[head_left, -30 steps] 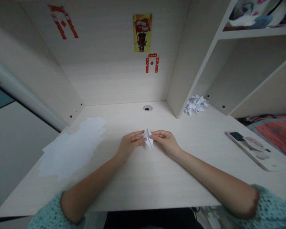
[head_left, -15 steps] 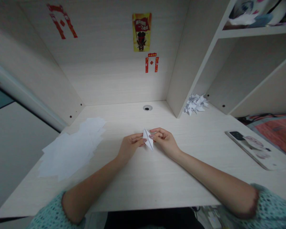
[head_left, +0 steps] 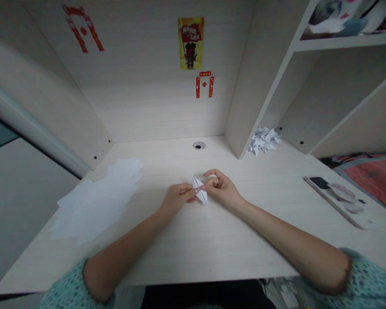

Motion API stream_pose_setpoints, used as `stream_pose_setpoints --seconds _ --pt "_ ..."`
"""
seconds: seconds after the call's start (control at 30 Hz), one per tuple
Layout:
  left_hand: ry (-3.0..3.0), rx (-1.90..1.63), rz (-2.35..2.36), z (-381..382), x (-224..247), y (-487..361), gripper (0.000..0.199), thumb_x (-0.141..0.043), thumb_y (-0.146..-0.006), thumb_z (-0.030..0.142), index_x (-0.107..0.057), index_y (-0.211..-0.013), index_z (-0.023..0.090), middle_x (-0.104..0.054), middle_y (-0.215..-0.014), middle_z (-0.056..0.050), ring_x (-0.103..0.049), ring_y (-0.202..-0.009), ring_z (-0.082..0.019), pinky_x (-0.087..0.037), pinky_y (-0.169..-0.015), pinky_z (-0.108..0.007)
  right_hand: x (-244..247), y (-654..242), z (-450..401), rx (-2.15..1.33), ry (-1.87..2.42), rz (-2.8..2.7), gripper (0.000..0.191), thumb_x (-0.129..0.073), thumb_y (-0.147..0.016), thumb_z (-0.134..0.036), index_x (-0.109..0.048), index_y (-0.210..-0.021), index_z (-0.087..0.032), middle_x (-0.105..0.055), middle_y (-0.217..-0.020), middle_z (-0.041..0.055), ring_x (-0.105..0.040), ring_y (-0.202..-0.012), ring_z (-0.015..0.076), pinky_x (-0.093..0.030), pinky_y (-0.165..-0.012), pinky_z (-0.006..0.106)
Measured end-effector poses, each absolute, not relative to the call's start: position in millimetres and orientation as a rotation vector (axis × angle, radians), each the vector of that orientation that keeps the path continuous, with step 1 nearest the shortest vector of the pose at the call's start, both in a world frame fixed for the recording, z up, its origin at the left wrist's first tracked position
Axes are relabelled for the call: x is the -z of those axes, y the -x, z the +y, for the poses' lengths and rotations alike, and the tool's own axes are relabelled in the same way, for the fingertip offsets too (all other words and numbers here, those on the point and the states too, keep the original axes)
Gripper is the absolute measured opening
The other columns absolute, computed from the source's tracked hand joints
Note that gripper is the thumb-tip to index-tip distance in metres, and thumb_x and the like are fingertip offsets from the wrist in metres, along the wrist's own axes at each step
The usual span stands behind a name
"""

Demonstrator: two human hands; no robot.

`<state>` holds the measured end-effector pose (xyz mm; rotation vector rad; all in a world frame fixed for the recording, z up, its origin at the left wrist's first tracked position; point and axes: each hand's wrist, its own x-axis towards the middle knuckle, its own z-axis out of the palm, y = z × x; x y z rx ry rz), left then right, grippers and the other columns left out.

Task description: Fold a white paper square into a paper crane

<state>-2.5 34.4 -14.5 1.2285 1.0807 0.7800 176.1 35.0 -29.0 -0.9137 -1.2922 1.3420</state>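
A small folded piece of white paper (head_left: 202, 197), diamond-shaped with creases along it, is held just above the desk in front of me. My left hand (head_left: 177, 197) pinches its left edge between thumb and fingers. On the other side, my right hand (head_left: 223, 189) has its thumb and a fingertip at the paper's middle, close to the left thumb, with its index finger curled up and away. The fingertips hide part of the folds.
A spread pile of white paper sheets (head_left: 99, 197) lies on the desk (head_left: 180, 253) to the left. Behind the divider (head_left: 257, 73) sits a heap of small folded papers (head_left: 263, 139). A phone (head_left: 344, 201) rests at the right, near a red-and-grey cloth (head_left: 376, 176).
My right thumb has shifted left to the paper's middle, and its index finger has lifted off the edge. The paper has turned slightly and moved a little down.
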Motion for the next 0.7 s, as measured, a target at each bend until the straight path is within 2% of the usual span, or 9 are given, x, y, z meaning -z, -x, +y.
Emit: stream_pose_setpoints --seconds 0.2,0.33,0.47,0.6,0.7 --pt "-1.319 -0.747 1.108 34.0 10.9 1.3 0.028 -0.070 -0.066 0.040 -0.071 -0.077 0.015 -0.068 -0.072 -0.003 -0.060 -0.066 -0.013 -0.047 -0.065 -0.023 29.1 -178.6 37.9 -1.385 0.925 -1.355 0.034 -0.075 -0.064 -0.033 -0.057 -0.089 -0.018 -0.058 -0.056 -0.0058 -0.048 -0.048 0.0074 -0.034 -0.050 0.021" --pt "-1.310 -0.760 1.088 34.5 12.8 2.2 0.033 -0.070 -0.065 0.043 -0.071 -0.084 0.016 -0.070 -0.077 -0.005 -0.062 -0.067 -0.014 -0.048 -0.065 -0.024 28.9 -177.4 37.1 -1.363 0.987 -1.389 0.028 -0.075 -0.062 -0.036 -0.066 -0.079 -0.015 -0.068 -0.068 0.0021 -0.059 -0.058 0.0126 -0.042 -0.057 0.025" --pt "-1.273 -0.782 1.066 35.2 14.2 3.5 0.033 -0.070 -0.066 0.043 -0.071 -0.083 0.015 -0.071 -0.078 -0.006 -0.062 -0.066 -0.015 -0.049 -0.065 -0.026 28.3 -174.1 33.4 -1.317 0.997 -1.406 0.028 -0.071 -0.067 -0.038 -0.071 -0.083 -0.016 -0.071 -0.078 0.0054 -0.061 -0.066 0.0152 -0.045 -0.063 0.028" --pt "-1.268 -0.857 1.118 35.0 10.3 4.3 0.032 -0.067 -0.069 0.044 -0.070 -0.083 0.016 -0.071 -0.078 -0.005 -0.062 -0.067 -0.014 -0.048 -0.063 -0.024 25.6 -171.3 30.7 -1.330 1.000 -1.332 0.035 -0.067 -0.071 -0.042 -0.069 -0.096 -0.017 -0.066 -0.067 0.0007 -0.054 -0.057 0.0112 -0.039 -0.055 0.024" --pt "-1.311 -0.898 1.159 34.5 6.8 4.4 0.031 -0.066 -0.069 0.046 -0.069 -0.079 0.016 -0.070 -0.077 -0.005 -0.062 -0.070 -0.015 -0.048 -0.063 -0.024 23.0 -170.4 29.4 -1.360 1.063 -1.405 0.033 -0.065 -0.071 -0.046 -0.071 -0.080 -0.015 -0.057 -0.053 -0.0022 -0.042 -0.047 0.0082 -0.030 -0.046 0.022"
